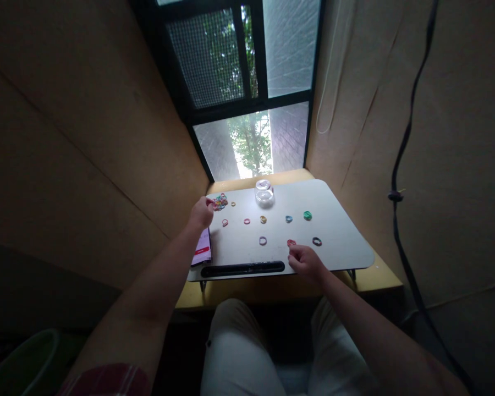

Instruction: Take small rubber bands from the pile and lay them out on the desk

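Note:
My left hand (202, 212) is at the table's left edge, its fingers pinched together beside a mixed-colour pile of small hair ties (220, 202); what is between the fingertips is too small to make out. Close to the front edge, my right hand (305, 259) has curled fingers just below a small group of red hair ties (291, 242), its fingertips hidden. Other little groups lie spread over the white folding table (342, 231): pink (247, 221), yellow (263, 219), blue (289, 219), green (307, 215), lilac (263, 241) and black (317, 241) hair ties.
A clear round plastic container (264, 195) stands at the back of the table. A phone (202, 247) with a lit screen lies at the left edge, near a black slot (243, 268) along the front. Walls close in on both sides, and a black cable (396, 192) hangs at right.

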The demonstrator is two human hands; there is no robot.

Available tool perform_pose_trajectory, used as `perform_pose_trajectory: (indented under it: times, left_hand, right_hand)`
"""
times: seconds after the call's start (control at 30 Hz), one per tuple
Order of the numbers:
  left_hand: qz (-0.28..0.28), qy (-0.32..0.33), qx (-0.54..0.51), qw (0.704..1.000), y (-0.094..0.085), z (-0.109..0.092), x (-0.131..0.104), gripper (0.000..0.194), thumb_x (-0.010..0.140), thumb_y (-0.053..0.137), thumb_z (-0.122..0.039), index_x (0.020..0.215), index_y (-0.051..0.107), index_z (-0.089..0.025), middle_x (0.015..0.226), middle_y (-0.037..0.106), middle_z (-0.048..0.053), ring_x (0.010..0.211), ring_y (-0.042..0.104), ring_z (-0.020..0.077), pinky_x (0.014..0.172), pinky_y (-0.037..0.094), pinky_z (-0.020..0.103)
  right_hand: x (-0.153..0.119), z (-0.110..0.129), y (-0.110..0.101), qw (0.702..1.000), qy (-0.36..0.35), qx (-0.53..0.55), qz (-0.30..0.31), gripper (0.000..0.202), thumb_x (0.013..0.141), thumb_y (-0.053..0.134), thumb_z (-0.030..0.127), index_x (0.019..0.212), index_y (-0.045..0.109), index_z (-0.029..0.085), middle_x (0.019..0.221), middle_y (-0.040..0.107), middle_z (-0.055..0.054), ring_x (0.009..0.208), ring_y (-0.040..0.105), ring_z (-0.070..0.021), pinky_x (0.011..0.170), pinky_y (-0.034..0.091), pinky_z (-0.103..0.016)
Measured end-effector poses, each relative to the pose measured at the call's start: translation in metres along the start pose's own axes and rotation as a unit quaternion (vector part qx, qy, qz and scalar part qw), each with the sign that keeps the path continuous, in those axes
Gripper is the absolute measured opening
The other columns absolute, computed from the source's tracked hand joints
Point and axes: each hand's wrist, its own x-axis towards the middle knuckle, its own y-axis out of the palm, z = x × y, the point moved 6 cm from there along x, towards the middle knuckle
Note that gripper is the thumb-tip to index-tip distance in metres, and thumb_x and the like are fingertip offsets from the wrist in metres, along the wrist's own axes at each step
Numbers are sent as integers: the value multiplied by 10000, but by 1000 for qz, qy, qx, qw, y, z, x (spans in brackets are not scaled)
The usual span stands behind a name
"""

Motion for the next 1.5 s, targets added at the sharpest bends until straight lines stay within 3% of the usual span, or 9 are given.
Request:
perform_pose_trajectory:
  times: [0.2,0.33,0.4,0.57,0.8,0.97,1.13,1.23,1.5]
  left_hand:
    - [21,22,25,999,-2,-3,-13,228,866,467,-305,945,621,-156,995,684,96,856,623,193,715,449,292]
    - [212,85,62,972,30,-11,-38,190,849,493,-292,894,631,-171,869,706,57,781,616,178,703,448,284]
    - [254,109,82,958,44,-15,-50,175,845,517,-315,874,629,-185,885,709,57,800,621,186,709,445,283]
    - [196,108,75,972,57,-20,-49,183,874,496,-322,927,610,-189,966,700,84,876,629,211,773,455,309]
    - [116,74,-36,990,51,-25,-37,95,841,515,-240,869,586,-182,977,683,72,924,618,207,860,469,335]
    - [134,67,-169,974,52,-43,-81,135,848,483,-301,833,553,-186,836,670,47,798,619,172,748,488,304]
    - [216,75,-297,927,78,-72,-152,133,842,517,-329,880,545,-205,834,678,47,711,638,142,666,502,285]
    - [216,84,-301,925,93,-89,-181,127,845,538,-336,882,584,-223,842,692,49,732,646,148,664,502,288]
    - [151,86,-253,952,104,-102,-189,193,842,566,-383,879,656,-216,784,695,30,706,628,152,676,489,288]
  right_hand:
    - [0,-3,2,1000,-9,6,-16,259,728,491,209,545,308,210,506,314,58,509,328,-97,566,311,-250]
    - [0,-4,3,1000,-8,12,-22,263,719,497,209,541,302,211,505,304,62,512,328,-97,597,342,-253]
    - [0,-2,2,1000,-11,11,-22,261,715,498,210,540,305,210,501,309,63,511,334,-97,612,355,-257]
    - [0,2,1,1000,-4,3,-12,257,714,494,214,536,309,212,494,315,61,496,325,-95,551,315,-246]
    - [2,1,0,1000,-6,4,-15,274,708,497,211,540,281,211,504,311,62,506,325,-90,568,320,-245]
    - [2,-2,2,1000,-10,4,-4,271,730,508,202,541,313,208,509,344,57,523,361,-98,579,335,-250]
    - [4,5,5,999,4,-10,41,82,755,563,235,692,558,181,587,511,36,537,431,-102,534,330,-232]
    - [9,10,5,998,8,5,66,171,757,605,289,855,660,160,682,599,4,536,454,-95,521,347,-225]
    - [20,11,7,995,21,-15,100,141,747,589,261,681,645,150,542,573,15,497,474,-100,503,339,-230]
